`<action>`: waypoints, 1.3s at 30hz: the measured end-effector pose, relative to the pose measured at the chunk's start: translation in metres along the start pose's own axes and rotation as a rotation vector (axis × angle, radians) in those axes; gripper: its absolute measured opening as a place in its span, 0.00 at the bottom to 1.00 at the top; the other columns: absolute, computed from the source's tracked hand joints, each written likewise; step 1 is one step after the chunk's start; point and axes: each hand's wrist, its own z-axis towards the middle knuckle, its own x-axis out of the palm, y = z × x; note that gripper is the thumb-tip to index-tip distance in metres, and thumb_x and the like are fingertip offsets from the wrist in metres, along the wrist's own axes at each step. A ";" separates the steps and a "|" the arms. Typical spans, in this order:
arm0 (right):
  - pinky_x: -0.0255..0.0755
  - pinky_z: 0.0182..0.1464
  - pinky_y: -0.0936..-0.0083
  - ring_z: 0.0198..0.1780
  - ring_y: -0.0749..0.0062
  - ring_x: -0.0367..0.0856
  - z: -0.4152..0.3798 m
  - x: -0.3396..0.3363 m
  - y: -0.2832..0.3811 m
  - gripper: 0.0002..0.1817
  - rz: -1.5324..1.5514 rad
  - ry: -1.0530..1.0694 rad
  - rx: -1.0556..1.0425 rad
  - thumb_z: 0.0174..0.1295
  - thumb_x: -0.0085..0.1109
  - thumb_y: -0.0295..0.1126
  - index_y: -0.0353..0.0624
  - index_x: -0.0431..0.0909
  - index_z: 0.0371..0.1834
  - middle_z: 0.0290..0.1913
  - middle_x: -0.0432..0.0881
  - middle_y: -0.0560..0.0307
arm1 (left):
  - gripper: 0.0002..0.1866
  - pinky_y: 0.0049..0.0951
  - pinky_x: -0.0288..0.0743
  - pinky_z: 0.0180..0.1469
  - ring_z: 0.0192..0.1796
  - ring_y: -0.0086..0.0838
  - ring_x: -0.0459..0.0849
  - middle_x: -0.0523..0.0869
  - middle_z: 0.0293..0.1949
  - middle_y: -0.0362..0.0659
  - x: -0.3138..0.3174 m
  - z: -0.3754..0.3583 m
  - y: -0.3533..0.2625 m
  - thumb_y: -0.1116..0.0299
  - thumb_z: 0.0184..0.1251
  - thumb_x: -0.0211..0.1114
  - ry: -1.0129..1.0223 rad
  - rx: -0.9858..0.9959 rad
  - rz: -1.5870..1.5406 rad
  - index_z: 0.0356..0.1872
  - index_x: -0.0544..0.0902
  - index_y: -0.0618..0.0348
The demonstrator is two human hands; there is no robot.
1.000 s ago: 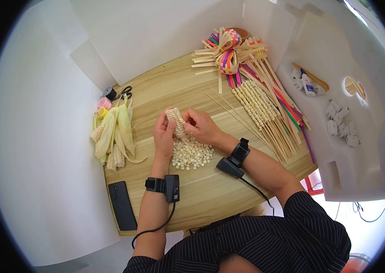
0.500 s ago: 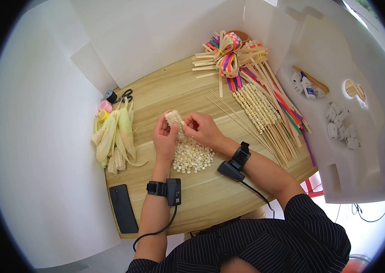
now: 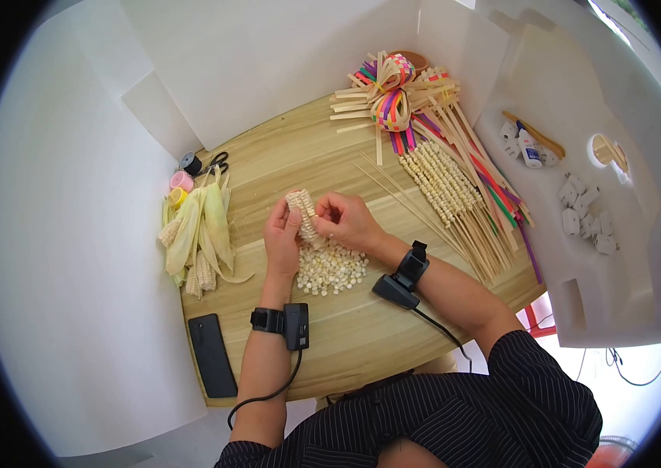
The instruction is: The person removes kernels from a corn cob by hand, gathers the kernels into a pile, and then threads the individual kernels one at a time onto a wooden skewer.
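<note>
Pale corn cob (image 3: 305,219), tilted, held at far edge of kernel pile (image 3: 332,270), presumably so loose kernels gather together. Left hand (image 3: 279,228) wrapped round cob, apparently bracing it; right hand (image 3: 348,221) pinched on its side. Husks (image 3: 213,217) left of pile, clear of hands.

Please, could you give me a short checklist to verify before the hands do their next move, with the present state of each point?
1. Corn cob held by the left hand: ok.
2. Right hand at the cob's side: ok.
3. Kernel pinched in the right hand: cannot tell, too small and hidden.
4. Loose kernels piled on the tabletop near the cob's lower end: ok.
5. Black smartphone apart from the pile: ok.
6. Scissors away from both hands: ok.
</note>
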 end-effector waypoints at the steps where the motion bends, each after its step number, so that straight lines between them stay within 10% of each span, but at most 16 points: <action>1: 0.63 0.23 0.89 0.23 0.90 0.67 0.000 0.000 -0.001 0.08 0.001 0.000 0.000 0.53 0.62 0.29 0.38 0.73 0.28 0.21 0.73 0.69 | 0.20 0.20 0.72 0.46 0.45 0.21 0.78 0.79 0.45 0.42 0.002 0.000 -0.001 0.67 0.67 0.55 0.015 0.000 -0.036 0.57 0.69 0.66; 25: 0.61 0.27 0.89 0.25 0.89 0.64 0.000 0.000 -0.007 0.04 0.370 0.099 0.108 0.58 0.54 0.27 0.39 0.72 0.29 0.24 0.68 0.70 | 0.14 0.27 0.73 0.45 0.42 0.27 0.79 0.80 0.39 0.43 -0.007 0.006 -0.003 0.64 0.70 0.50 -0.113 -0.001 -0.263 0.48 0.72 0.63; 30: 0.61 0.26 0.85 0.26 0.88 0.66 0.004 -0.007 -0.008 0.09 -0.046 0.297 -0.151 0.61 0.51 0.33 0.38 0.74 0.32 0.22 0.72 0.67 | 0.15 0.25 0.72 0.47 0.44 0.25 0.78 0.79 0.42 0.41 -0.013 0.008 0.000 0.66 0.69 0.53 -0.127 0.063 -0.297 0.51 0.71 0.63; 39: 0.68 0.29 0.86 0.27 0.88 0.72 0.003 0.001 -0.004 0.09 0.019 -0.024 0.014 0.57 0.58 0.30 0.36 0.74 0.36 0.25 0.77 0.65 | 0.22 0.23 0.69 0.53 0.49 0.24 0.76 0.78 0.49 0.43 0.000 0.004 -0.003 0.71 0.63 0.60 -0.094 0.061 0.017 0.57 0.68 0.65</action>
